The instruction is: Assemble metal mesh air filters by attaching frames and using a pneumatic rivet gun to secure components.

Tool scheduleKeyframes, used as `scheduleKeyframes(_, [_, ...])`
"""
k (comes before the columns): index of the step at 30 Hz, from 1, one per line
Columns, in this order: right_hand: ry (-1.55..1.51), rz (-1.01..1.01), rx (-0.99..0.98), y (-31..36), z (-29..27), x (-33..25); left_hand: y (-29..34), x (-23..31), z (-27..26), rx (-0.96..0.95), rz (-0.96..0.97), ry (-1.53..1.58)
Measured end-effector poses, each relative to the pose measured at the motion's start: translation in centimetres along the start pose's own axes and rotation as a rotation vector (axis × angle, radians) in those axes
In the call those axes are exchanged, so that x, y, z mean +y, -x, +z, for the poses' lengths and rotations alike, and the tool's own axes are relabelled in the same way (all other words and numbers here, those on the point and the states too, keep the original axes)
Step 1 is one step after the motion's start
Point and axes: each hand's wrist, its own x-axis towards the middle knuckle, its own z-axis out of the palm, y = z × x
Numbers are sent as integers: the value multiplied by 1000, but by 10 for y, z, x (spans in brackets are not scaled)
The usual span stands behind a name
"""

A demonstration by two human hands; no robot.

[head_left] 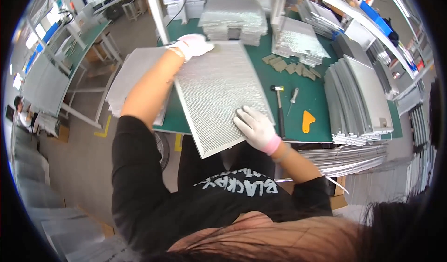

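Note:
A rectangular mesh filter panel (219, 89) with a thin pale metal frame lies at a slant in front of me, its near end past the table's front edge. At its far left corner, my left hand (193, 47) in a white glove is closed over the frame; its thumb is hidden. My right hand (253, 128), also gloved in white with a pink cuff, rests on the mesh near the right edge, fingers spread and nearly flat. Just right of that hand lie a hammer (280, 110) with a black handle, a screwdriver (293, 99) and an orange scraper (308, 121).
The table has a green top (260, 57). Flat grey panels form a stack (137, 75) at the left. Silvery sheets stand in piles (233, 17) at the back, with small grey-brown pieces (279, 65) before them. At the right, framed panels (356, 96) lean together.

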Motion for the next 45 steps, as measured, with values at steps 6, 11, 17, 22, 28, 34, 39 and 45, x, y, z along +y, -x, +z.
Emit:
scheduleKeyframes(6, [-549,775,446,38,67,12,79,54,-37,-44,515,237])
scheduleKeyframes(11, [-367,523,110,33,42,44,116,130,9,583,793,134])
scheduleKeyframes(17, [323,954,-284,87,13,64,114,174,45,879,668,319])
scheduleKeyframes(22, [145,1157,-334,103,2,79,106,192,58,1017,531,360])
scheduleKeyframes(28, [-264,530,-192,58,-180,13,108,185,68,1070,486,387])
scheduleKeyframes(34, [-103,520,142,14,-251,-37,100,190,68,1149,489,412])
scheduleKeyframes(39, [277,460,-526,-8,-236,-42,92,193,71,1142,483,421])
scheduleKeyframes(45, [209,359,62,12,-207,-35,92,195,69,1125,480,403])
